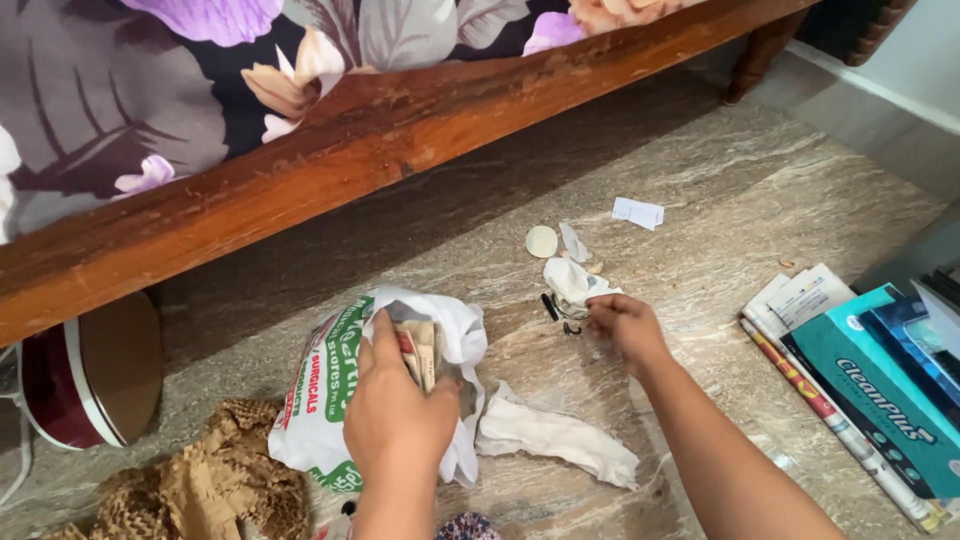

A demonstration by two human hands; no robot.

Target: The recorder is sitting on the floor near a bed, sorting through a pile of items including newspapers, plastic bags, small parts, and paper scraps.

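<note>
My left hand (398, 405) grips the open mouth of a white plastic bag with green and red print (320, 385), which lies on the stone floor with brown paper scraps inside. My right hand (622, 325) reaches forward with its fingers pinched on a crumpled white scrap (572, 280) in a small litter pile. Beside that scrap lie a small black piece (549, 306) and a round cream disc (541, 241). A crumpled white cloth or tissue (555, 437) lies between my two arms.
A wooden bed frame (380, 140) with a floral sheet (120, 90) runs across the top. Brown honeycomb packing paper (205, 480) sits at bottom left beside a round red and brown object (90, 370). A teal box and papers (870, 385) lie at right. A paper slip (637, 212) lies farther out.
</note>
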